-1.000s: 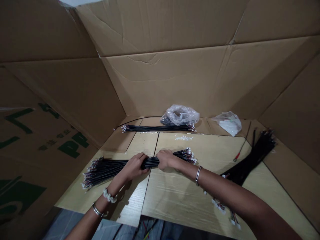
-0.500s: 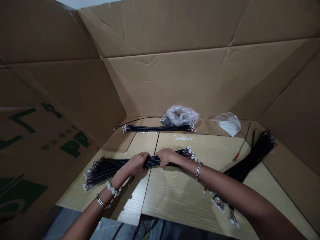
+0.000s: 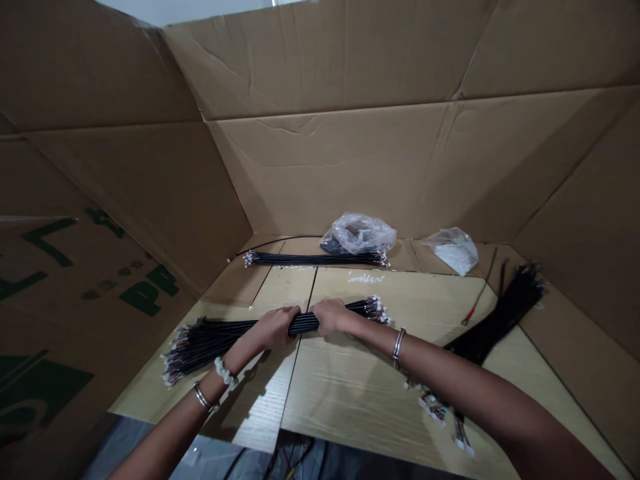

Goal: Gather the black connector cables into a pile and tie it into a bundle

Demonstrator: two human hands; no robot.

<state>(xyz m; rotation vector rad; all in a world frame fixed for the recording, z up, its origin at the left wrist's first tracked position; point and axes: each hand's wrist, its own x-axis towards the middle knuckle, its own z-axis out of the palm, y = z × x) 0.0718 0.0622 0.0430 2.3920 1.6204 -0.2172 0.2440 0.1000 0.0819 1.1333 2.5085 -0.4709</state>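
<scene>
— Black wire bundle (image 3: 215, 347), is that what the person is gripping?

— Yes. Dozens of thin black wires are lying side by side, squeezed tight at the middle and fanning out toward the left end, with small white connectors tipping both ends.

— How are the hands doing?

— The left hand (image 3: 273, 329) and the right hand (image 3: 327, 317) are both closing around the middle of the bundle, almost touching each other, so neither is open. The bundle is running crosswise under them, its longer part sticking out past the left hand and a shorter end past the right, over a wood-grain board (image 3: 350, 400).

— And the count of everything else?

— Three bundles altogether: this one, a straight bundle (image 3: 315, 259) lying at the back near a cardboard wall (image 3: 325, 160), and a loose bundle (image 3: 500, 320) sprawling off to the right. Two plastic bags are sitting at the back, a dark-filled bag (image 3: 359, 233) and a white-filled bag (image 3: 454, 252). One lone wire with a red tip (image 3: 475, 307) is lying beside the loose bundle. The left wrist is wearing a white band (image 3: 226, 373) and a metal bangle (image 3: 203, 397); the right is wearing one silver bangle (image 3: 399, 343).
</scene>
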